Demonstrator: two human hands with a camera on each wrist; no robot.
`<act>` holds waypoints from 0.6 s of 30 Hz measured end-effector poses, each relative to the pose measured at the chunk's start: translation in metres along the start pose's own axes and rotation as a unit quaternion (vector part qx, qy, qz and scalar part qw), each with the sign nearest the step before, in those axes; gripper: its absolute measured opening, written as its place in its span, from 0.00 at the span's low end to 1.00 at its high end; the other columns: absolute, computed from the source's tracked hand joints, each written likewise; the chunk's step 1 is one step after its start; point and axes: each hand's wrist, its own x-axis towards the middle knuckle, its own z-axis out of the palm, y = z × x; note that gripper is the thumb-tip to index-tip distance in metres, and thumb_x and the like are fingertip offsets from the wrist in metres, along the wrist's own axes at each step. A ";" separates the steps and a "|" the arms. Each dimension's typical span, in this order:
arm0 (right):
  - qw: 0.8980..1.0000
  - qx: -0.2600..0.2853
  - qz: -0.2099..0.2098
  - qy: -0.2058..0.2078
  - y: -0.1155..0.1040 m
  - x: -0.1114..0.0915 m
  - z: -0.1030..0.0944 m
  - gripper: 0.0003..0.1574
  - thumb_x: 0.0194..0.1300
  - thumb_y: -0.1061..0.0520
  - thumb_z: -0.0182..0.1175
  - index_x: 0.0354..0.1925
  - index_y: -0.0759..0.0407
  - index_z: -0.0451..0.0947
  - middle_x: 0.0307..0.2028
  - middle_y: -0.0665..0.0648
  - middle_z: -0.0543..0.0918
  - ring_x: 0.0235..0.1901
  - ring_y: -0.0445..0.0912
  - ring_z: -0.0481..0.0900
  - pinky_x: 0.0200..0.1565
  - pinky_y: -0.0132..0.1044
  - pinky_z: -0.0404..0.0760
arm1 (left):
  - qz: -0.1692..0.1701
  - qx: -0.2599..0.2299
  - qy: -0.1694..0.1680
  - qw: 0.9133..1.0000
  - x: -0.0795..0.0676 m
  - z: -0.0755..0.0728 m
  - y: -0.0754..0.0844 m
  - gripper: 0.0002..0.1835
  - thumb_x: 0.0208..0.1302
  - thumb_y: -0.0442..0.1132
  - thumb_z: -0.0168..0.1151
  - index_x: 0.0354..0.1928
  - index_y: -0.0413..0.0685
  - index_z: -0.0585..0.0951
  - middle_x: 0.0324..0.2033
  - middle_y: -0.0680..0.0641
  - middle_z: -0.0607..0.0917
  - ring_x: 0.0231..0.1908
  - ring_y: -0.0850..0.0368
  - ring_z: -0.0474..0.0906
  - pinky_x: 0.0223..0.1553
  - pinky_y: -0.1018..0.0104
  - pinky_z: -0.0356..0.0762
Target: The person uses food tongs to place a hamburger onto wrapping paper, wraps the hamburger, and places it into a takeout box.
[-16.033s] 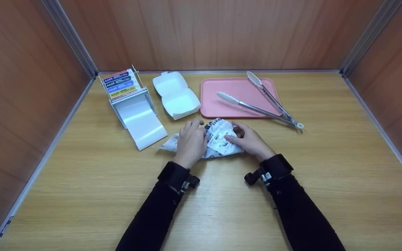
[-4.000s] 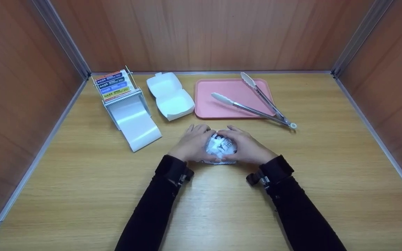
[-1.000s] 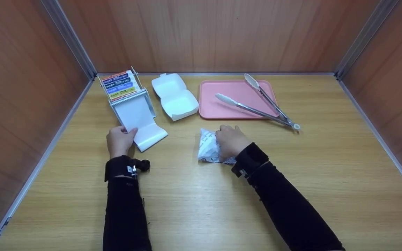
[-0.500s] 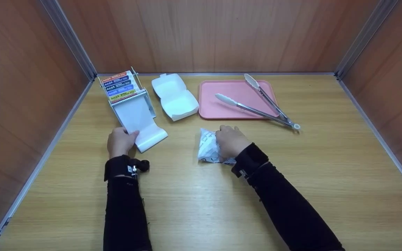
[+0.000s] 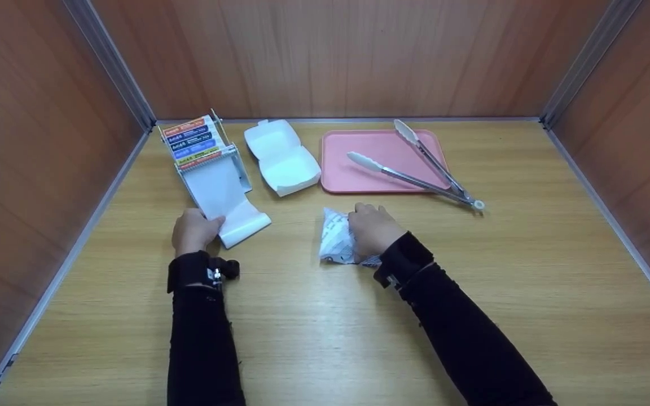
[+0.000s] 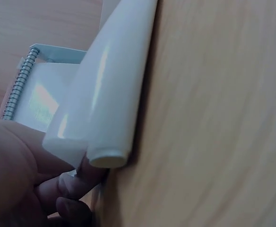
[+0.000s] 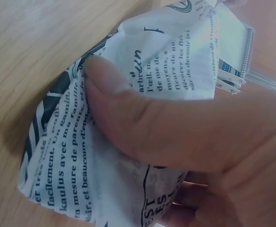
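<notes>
My left hand (image 5: 192, 231) pinches the left edge of a glossy white label strip (image 5: 215, 183) between thumb and fingers. The strip hangs from a label dispenser (image 5: 240, 172) at the left, whose roll carries printed labels (image 5: 192, 138) in orange, blue and yellow. In the left wrist view the strip's free end (image 6: 112, 113) curls into a tube beside the fingers. My right hand (image 5: 374, 230) grips a packet of folded newsprint-patterned paper (image 5: 333, 237) on the table; the right wrist view shows its thumb (image 7: 109, 104) pressing on the folds. What the paper wraps is hidden.
Behind the packet lies a pink tray (image 5: 336, 175) with spread metal tongs (image 5: 409, 179) across it, their handle end past its right edge. An open white clamshell box (image 5: 288, 169) sits between dispenser and tray. Wooden walls (image 5: 325, 56) enclose the table.
Both hands were folding and pressing the paper earlier. My left hand has since moved left to the strip, and the labels have advanced towards me, showing another orange one. The right hand keeps its hold.
</notes>
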 end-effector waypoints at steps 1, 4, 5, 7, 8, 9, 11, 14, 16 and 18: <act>1.000 -0.001 -0.001 0.002 0.000 0.000 0.000 0.46 0.48 0.51 0.85 0.60 0.71 0.79 0.59 0.67 0.78 0.62 0.62 0.76 0.72 0.63 0.68 | -0.004 0.005 -0.003 1.000 0.000 0.000 0.000 0.28 0.79 0.51 0.61 0.64 0.33 0.78 0.52 0.39 0.82 0.45 0.47 0.76 0.42 0.61 0.72; 1.000 -0.004 -0.002 0.003 -0.001 0.000 0.000 0.47 0.48 0.51 0.86 0.60 0.72 0.79 0.59 0.67 0.79 0.62 0.62 0.76 0.72 0.64 0.68 | -0.009 0.017 -0.009 1.000 -0.002 -0.001 0.000 0.29 0.79 0.52 0.61 0.65 0.32 0.77 0.55 0.38 0.81 0.48 0.46 0.75 0.44 0.60 0.72; 1.000 -0.006 -0.003 0.004 -0.001 0.000 0.000 0.47 0.48 0.50 0.86 0.60 0.72 0.79 0.59 0.67 0.79 0.62 0.62 0.76 0.72 0.64 0.68 | -0.009 0.018 -0.011 1.000 -0.002 -0.001 0.000 0.30 0.79 0.52 0.61 0.66 0.32 0.76 0.56 0.37 0.81 0.48 0.46 0.75 0.45 0.60 0.72; 1.000 -0.005 -0.003 0.003 -0.001 0.000 0.000 0.47 0.48 0.51 0.86 0.60 0.72 0.79 0.59 0.67 0.79 0.62 0.62 0.76 0.72 0.65 0.68 | -0.004 0.026 -0.011 1.000 -0.003 -0.002 -0.002 0.31 0.78 0.52 0.61 0.66 0.31 0.76 0.56 0.37 0.81 0.49 0.45 0.75 0.47 0.59 0.73; 1.000 -0.005 -0.003 0.003 -0.001 0.000 0.000 0.47 0.48 0.51 0.86 0.60 0.72 0.79 0.59 0.67 0.79 0.62 0.62 0.76 0.73 0.65 0.68 | 0.001 0.030 -0.010 0.999 -0.003 -0.003 -0.003 0.31 0.78 0.52 0.61 0.65 0.30 0.76 0.55 0.37 0.81 0.49 0.45 0.75 0.46 0.59 0.73; 1.000 -0.005 -0.003 0.004 -0.001 0.000 0.000 0.47 0.47 0.51 0.86 0.60 0.72 0.79 0.59 0.67 0.79 0.62 0.62 0.76 0.72 0.64 0.68 | 0.005 0.033 -0.010 0.999 -0.004 -0.003 -0.004 0.31 0.77 0.52 0.62 0.65 0.30 0.76 0.54 0.37 0.81 0.48 0.45 0.75 0.46 0.59 0.73; 1.000 -0.006 -0.003 0.005 -0.001 0.000 0.000 0.46 0.47 0.51 0.85 0.59 0.71 0.79 0.58 0.67 0.79 0.62 0.62 0.77 0.72 0.64 0.69 | 0.014 0.041 -0.009 0.999 -0.004 -0.004 -0.005 0.31 0.77 0.53 0.62 0.64 0.29 0.77 0.51 0.38 0.81 0.47 0.45 0.75 0.45 0.59 0.73; 1.000 -0.005 -0.001 0.005 -0.002 0.000 0.000 0.46 0.47 0.52 0.85 0.59 0.72 0.79 0.58 0.67 0.79 0.62 0.62 0.77 0.72 0.63 0.69 | 0.026 0.042 -0.007 0.999 -0.004 -0.004 -0.007 0.31 0.77 0.53 0.62 0.63 0.28 0.77 0.49 0.39 0.81 0.46 0.46 0.76 0.44 0.60 0.73; 1.000 -0.005 0.000 0.002 -0.002 0.000 0.000 0.46 0.47 0.51 0.85 0.59 0.72 0.79 0.58 0.67 0.79 0.62 0.62 0.76 0.72 0.63 0.69 | 0.026 0.032 -0.008 0.999 -0.003 -0.004 -0.007 0.31 0.77 0.53 0.62 0.64 0.29 0.78 0.51 0.38 0.81 0.47 0.45 0.76 0.46 0.59 0.74; 1.000 -0.004 0.002 -0.003 -0.002 0.000 0.000 0.47 0.48 0.51 0.85 0.61 0.72 0.78 0.59 0.67 0.79 0.62 0.62 0.76 0.73 0.63 0.68 | 0.027 0.021 -0.006 0.999 -0.002 -0.004 -0.009 0.33 0.76 0.54 0.64 0.66 0.30 0.77 0.55 0.35 0.82 0.50 0.44 0.77 0.49 0.57 0.75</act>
